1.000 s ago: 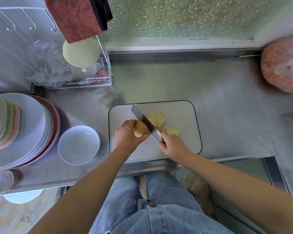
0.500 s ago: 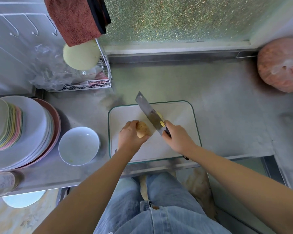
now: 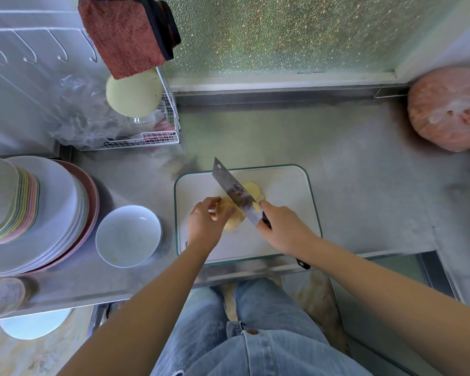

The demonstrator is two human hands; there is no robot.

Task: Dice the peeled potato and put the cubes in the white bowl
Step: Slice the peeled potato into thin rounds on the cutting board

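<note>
Half-sliced: your left hand (image 3: 204,225) held the peeled yellow potato (image 3: 233,223); your right hand (image 3: 281,226) gripped the broad steel cleaver (image 3: 232,189); crosswise cubing cuts seemed next.

The left hand (image 3: 205,222) and the cleaver (image 3: 235,192) are covering much of the potato (image 3: 235,223), and the blade is hiding part of the slices (image 3: 253,189). The right hand (image 3: 282,229) is concealing most of the handle (image 3: 304,263). The plate stack (image 3: 52,213) at the bench's (image 3: 364,185) left edge and the pink bag (image 3: 451,109) at its right rear corner are running out of view.
</note>
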